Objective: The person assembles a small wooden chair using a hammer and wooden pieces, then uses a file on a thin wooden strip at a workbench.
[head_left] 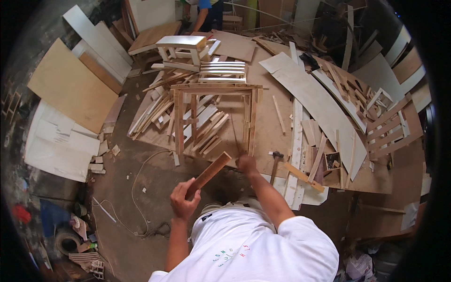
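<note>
My left hand (184, 199) is wrapped round the lower end of a short wooden board (210, 172), which tilts up to the right. My right hand (246, 165) is closed on a long, thin, dark tool (235, 129) that points away from me; it shows nearly edge-on, so its exact kind is unclear. Just beyond both hands a bare wooden frame (216, 87) with legs stands on the brown work surface (272, 127). A hammer (276, 162) lies to the right of my right hand.
Loose wooden strips (206, 127) are piled inside and left of the frame. Small slatted pieces (223, 69) stand behind it. A long pale panel (314, 105) lies at right. A cable (137, 188) trails over the floor at left. Another person's arm (201, 19) shows at the far side.
</note>
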Demonstrator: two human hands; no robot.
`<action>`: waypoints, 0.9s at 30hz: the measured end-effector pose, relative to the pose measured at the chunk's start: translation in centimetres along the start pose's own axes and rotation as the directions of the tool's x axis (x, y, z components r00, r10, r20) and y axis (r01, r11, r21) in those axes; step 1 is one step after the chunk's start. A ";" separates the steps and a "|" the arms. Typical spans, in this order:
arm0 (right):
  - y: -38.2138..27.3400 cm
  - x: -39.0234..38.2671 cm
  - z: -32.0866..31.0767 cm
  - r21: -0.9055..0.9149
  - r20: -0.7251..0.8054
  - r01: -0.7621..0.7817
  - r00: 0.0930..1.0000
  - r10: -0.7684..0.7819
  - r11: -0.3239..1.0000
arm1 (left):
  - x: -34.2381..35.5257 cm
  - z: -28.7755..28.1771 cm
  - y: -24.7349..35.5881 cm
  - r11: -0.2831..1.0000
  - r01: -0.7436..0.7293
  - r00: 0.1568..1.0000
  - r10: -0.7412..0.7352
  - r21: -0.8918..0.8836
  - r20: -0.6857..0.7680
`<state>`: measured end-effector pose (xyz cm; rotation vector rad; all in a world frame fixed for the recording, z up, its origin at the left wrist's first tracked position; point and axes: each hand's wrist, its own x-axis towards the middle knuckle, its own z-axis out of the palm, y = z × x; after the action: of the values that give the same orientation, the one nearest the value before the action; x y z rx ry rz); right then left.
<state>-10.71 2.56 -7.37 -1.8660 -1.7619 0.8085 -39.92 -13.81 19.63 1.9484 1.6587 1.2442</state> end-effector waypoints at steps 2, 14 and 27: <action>-5.0 -4.4 -1.4 -0.169 0.152 0.004 0.988 0.022 0.986 | 2.8 -1.5 -0.5 0.987 -0.077 0.997 0.077 0.142 0.005; -2.5 -17.3 -13.4 0.863 0.094 -0.379 0.770 0.631 0.335 | 29.8 3.2 0.1 0.764 -0.634 0.773 0.626 0.117 0.098; -13.6 -4.3 -18.7 0.947 -0.318 0.212 0.731 0.604 0.242 | 36.5 6.1 -2.9 0.725 -0.688 0.707 0.674 -0.011 0.217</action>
<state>-7.95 0.81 15.92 -1.1707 -0.2393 0.8597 -38.62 22.03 29.26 2.7672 0.8803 1.1319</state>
